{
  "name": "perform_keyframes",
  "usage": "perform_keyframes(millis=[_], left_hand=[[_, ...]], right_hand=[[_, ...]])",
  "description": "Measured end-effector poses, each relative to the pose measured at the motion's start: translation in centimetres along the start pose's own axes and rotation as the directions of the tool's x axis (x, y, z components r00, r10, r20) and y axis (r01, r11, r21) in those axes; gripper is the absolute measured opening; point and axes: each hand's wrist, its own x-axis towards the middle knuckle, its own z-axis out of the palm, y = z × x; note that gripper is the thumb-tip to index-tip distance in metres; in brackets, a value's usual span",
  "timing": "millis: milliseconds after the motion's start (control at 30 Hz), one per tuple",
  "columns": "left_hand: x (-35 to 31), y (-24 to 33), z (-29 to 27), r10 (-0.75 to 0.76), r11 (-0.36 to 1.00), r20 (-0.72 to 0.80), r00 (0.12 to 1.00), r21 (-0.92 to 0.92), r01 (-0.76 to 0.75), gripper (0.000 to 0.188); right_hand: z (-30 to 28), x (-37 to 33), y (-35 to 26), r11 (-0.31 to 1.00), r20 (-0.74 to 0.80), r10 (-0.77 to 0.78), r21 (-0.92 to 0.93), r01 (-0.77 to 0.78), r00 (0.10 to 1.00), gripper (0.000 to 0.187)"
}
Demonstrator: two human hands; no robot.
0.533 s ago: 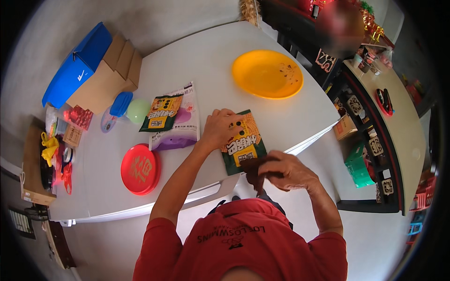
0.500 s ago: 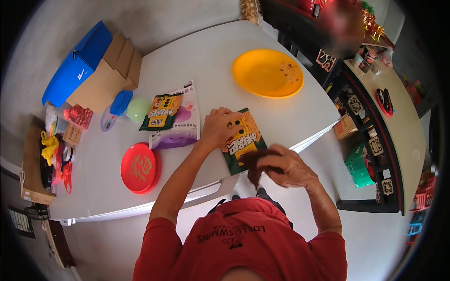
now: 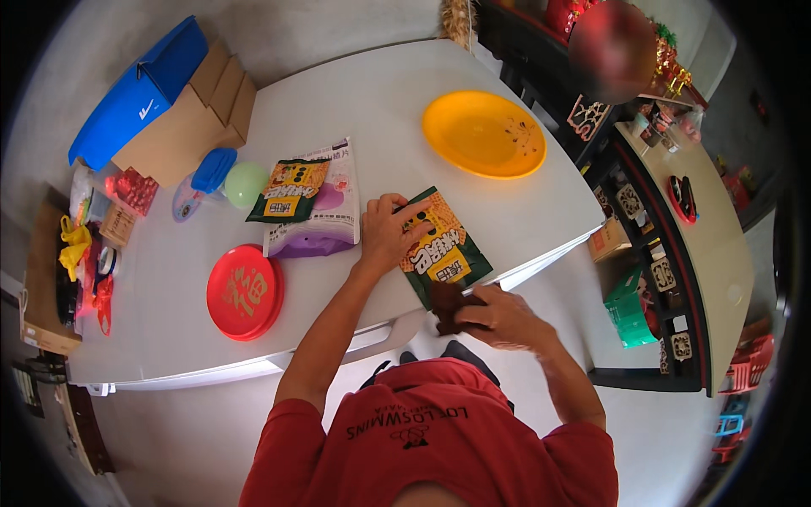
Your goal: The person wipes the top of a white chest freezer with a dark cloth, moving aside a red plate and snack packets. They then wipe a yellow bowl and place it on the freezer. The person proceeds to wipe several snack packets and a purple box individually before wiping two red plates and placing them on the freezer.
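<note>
A green and yellow snack packet [image 3: 448, 245] lies flat near the table's front edge. My left hand [image 3: 390, 234] rests on the packet's left side with its fingers stretched and apart. My right hand [image 3: 507, 319] is closed on a dark brown cloth [image 3: 451, 304], crumpled and hanging over the packet's near corner at the table edge. To the left of my left hand, a second snack packet [image 3: 290, 190] lies on top of a white and purple pouch [image 3: 321, 240].
A yellow plate [image 3: 473, 131] stands at the far right of the table. Red round lids [image 3: 241, 291] lie at the front left. Behind them are a light green balloon [image 3: 246, 184], a blue and brown cardboard box [image 3: 173, 139] and a yellow plastic bag [image 3: 74, 245].
My right hand has moved slightly down with the brown cloth, uncovering more of the packet's lower part. The left hand stays on the packet. The whole view has shifted a little.
</note>
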Motion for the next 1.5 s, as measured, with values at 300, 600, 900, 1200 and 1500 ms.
perform_keyframes(millis=[300,600,900,1200,1500], left_hand=[[-0.2,-0.2,0.1,0.036,0.998,-0.028,0.999,0.043,-0.035,0.033],[0.1,-0.2,-0.2,-0.044,0.998,0.081,0.996,0.048,0.040,0.041],[0.1,1.3,-0.5,-0.165,0.986,0.044,0.985,0.013,0.165,0.058],[-6.0,12.0,-3.5,-0.022,0.968,0.126,0.992,0.252,-0.011,0.089],[-8.3,11.1,0.7,-0.018,0.926,0.106,0.994,0.378,-0.023,0.069]], right_hand=[[-4.4,5.1,1.2,0.975,-0.434,0.141,0.219,-0.048,0.890,0.025],[0.4,11.4,6.0,0.989,-0.322,0.147,0.020,-0.149,0.935,0.029],[-3.5,0.7,6.8,0.965,-0.177,-0.223,-0.182,0.191,0.959,0.032],[-8.0,1.2,8.8,0.939,-0.365,0.055,0.335,0.075,0.929,0.031],[0.2,10.6,6.8,0.964,-0.355,-0.227,0.047,0.260,0.907,0.031]])
